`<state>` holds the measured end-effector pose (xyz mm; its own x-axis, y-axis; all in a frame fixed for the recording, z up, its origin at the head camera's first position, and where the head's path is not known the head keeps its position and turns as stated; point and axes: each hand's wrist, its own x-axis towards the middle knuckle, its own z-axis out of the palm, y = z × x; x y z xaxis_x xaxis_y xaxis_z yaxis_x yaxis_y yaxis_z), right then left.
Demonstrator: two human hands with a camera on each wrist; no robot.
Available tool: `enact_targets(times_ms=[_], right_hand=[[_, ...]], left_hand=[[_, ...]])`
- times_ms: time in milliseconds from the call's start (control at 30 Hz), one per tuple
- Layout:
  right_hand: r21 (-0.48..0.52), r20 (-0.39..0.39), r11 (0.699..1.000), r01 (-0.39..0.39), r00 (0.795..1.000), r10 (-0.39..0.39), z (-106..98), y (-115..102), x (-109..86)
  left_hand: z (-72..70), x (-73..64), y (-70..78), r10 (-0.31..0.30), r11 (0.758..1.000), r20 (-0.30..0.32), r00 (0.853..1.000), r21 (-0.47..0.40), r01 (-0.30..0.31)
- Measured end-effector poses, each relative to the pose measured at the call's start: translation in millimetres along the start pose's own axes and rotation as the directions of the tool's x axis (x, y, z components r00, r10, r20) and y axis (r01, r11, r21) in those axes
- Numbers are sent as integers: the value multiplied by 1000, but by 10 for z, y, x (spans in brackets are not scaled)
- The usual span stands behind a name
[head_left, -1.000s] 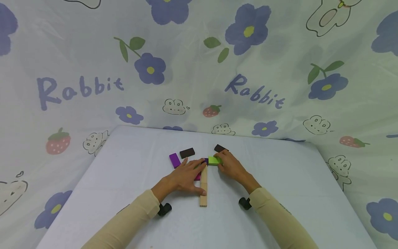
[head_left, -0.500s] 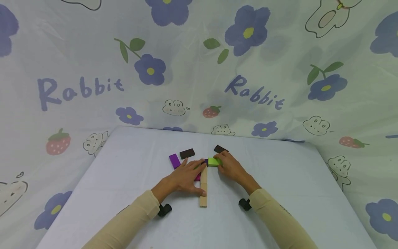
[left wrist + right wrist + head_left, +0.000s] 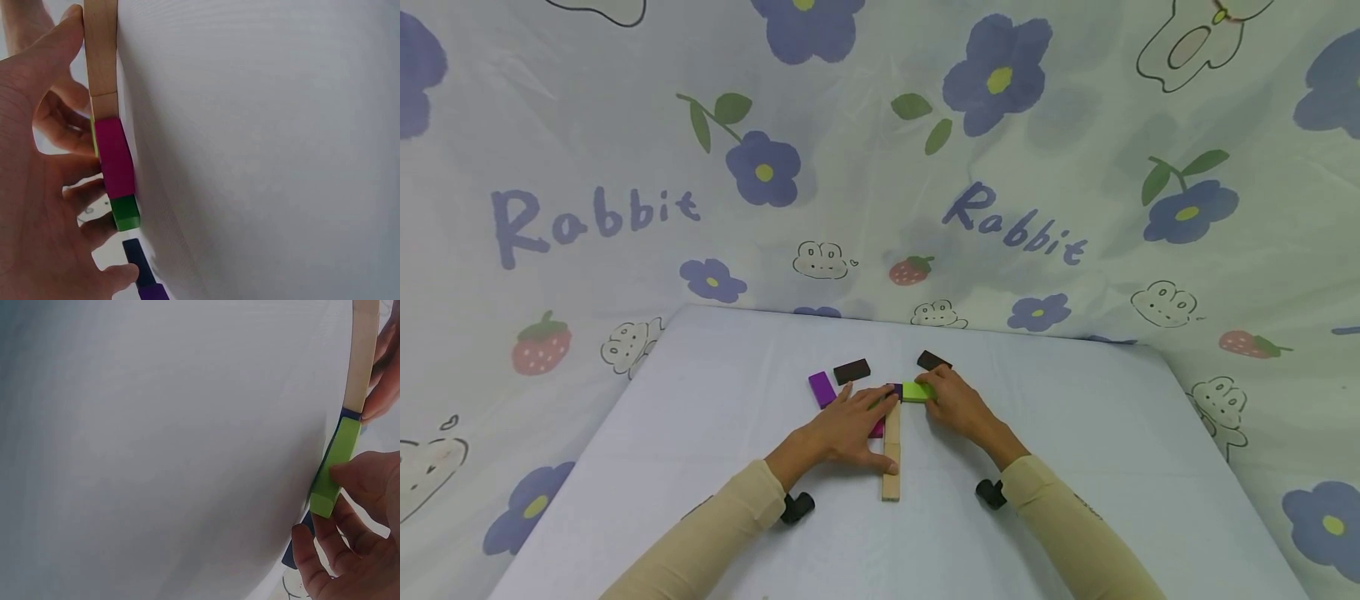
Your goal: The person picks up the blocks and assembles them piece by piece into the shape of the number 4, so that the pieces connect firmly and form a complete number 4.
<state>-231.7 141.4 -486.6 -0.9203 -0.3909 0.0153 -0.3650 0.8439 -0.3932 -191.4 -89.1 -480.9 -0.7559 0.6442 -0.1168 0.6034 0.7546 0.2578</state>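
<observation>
Nearest, two beige sleeves (image 3: 700, 533) come in from the near side of the white-covered desk (image 3: 1075, 417), a small black device (image 3: 990, 493) at each wrist. Beyond them, near the middle of the desk, a row of pale wooden blocks (image 3: 891, 486) lies end to end, running toward the far edge. The left hand (image 3: 844, 429) spans this row with fingers spread wide, its thumb touching the wood at the near part and its fingertips reaching the far end. Partly covered by that hand, a magenta block (image 3: 877, 428) lies along the left side of the row, and a green block (image 3: 126, 214) shows next to it in the left wrist view. At the row's far end is a dark blue block (image 3: 896, 392). Just right of it, the right hand (image 3: 960, 404) pinches a lime block (image 3: 915, 392) between thumb and curled fingers. A purple block (image 3: 822, 389) lies toward the far-left corner, beyond the left hand. Farther still, closest to the far edge, are a left dark block (image 3: 852, 371) and a right dark block (image 3: 933, 360). Behind that edge hangs a flowered cloth (image 3: 880, 167) lettered "Rabbit".
</observation>
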Motion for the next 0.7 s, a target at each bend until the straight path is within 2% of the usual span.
enact_targets(times_ms=[700], right_hand=[[-16,6,1000,13,1000,-12,14,22,-9]], left_hand=[[15,9,7,-9,1000,7,1000,24,9]])
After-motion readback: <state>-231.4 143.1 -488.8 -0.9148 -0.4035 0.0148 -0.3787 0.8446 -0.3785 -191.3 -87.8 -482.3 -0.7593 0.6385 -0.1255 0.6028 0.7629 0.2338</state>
